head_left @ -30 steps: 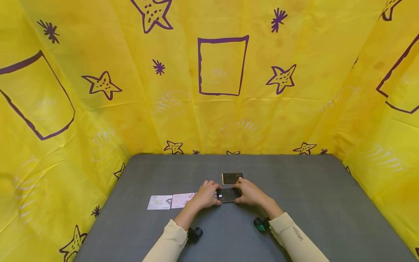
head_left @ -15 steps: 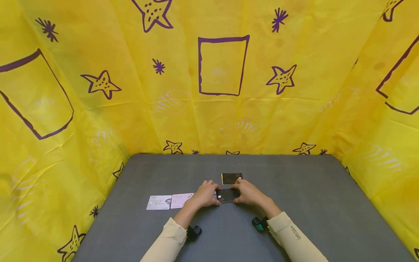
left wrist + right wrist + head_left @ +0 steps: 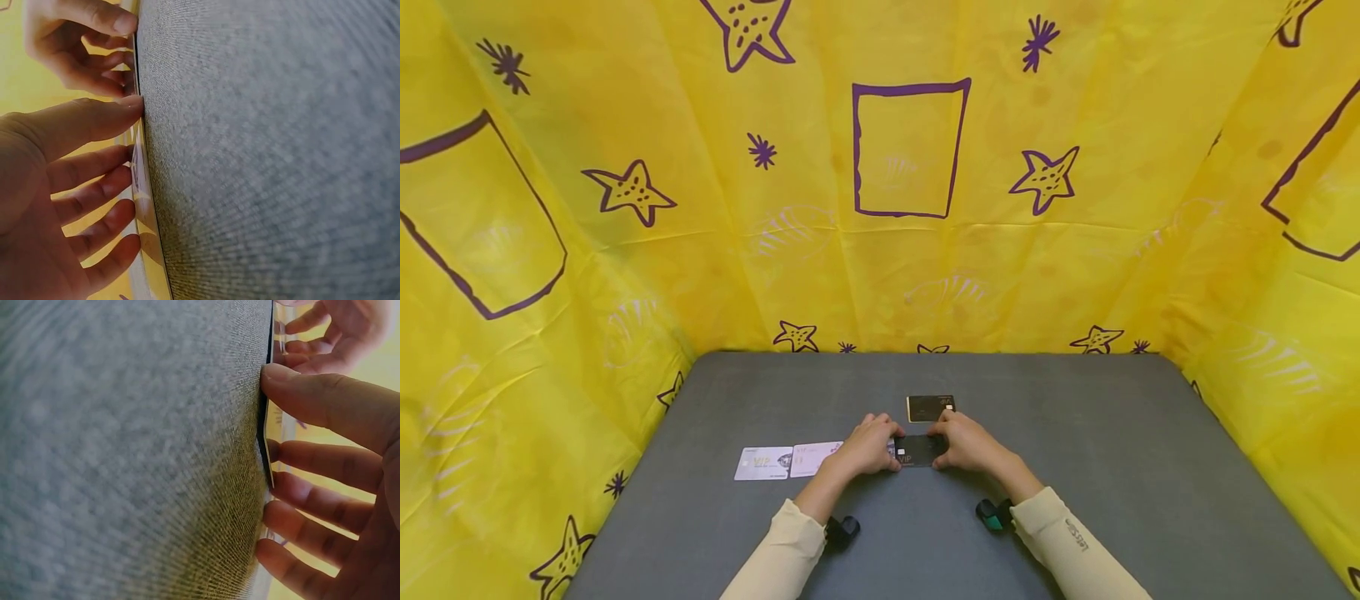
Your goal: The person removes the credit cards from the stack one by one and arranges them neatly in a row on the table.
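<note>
- one black card, head view: at the gray table, pinched between left hand and right hand
- left wrist view: left hand's grip is narrow
- right wrist view: right hand pinches narrowly too

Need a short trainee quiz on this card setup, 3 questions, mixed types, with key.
1. True or false: the right hand grips the black card between thumb and fingers.

2. Multiple choice: the leftmost card on the table is mainly
A) red
B) whitish
C) green

3. Short answer: from the person's side, is the gold-edged card nearer than the black card or beyond it?

Key: 1. True. 2. B. 3. Beyond it, with a strip of table between the two.
</note>
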A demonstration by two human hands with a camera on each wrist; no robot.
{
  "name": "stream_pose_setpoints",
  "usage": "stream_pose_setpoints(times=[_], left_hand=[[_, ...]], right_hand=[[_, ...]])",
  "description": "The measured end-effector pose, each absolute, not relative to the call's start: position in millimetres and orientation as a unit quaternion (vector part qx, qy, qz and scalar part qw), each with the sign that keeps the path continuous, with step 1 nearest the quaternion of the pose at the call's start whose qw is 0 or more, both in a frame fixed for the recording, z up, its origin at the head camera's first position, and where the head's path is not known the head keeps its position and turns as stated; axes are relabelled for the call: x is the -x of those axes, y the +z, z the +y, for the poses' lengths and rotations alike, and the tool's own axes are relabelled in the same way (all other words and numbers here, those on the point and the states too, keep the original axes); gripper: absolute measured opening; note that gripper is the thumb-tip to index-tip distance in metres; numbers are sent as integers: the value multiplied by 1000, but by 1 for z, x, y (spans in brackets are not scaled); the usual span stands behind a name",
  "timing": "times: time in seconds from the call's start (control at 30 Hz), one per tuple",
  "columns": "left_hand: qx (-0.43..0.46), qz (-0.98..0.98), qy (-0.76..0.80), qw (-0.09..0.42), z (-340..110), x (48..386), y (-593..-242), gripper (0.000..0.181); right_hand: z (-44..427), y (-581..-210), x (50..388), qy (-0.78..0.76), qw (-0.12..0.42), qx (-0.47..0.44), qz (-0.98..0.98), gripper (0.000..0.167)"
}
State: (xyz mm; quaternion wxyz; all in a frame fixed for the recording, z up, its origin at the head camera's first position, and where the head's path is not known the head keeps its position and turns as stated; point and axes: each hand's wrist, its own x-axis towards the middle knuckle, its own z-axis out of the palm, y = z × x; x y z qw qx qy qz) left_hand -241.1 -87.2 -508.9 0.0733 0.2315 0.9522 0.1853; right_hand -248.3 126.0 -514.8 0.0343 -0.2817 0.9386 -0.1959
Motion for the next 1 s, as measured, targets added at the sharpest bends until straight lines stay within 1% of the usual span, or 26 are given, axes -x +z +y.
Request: stream_pose_setpoints(times=[0.17,0.47,0.8,0.9,1.0], left_hand=[[-224,953,191,74,-86,241,-509,47],[-219,953,193,80,-86,240,-513,45],[-234,950,200,54,-87,236,-507,42],[-231,951,197,56,-86,236,-509,43],[-224,952,196,71,-86,238,-512,45]], right_hand=[[126,-517,247,-195,24,288,937,45],[127,-519,247,-198,32,288,936,45],[126,-519,250,-211,35,269,939,46],[126,-519,250,-207,39,264,941,47],[126,-518,250,-207,47,264,941,47]])
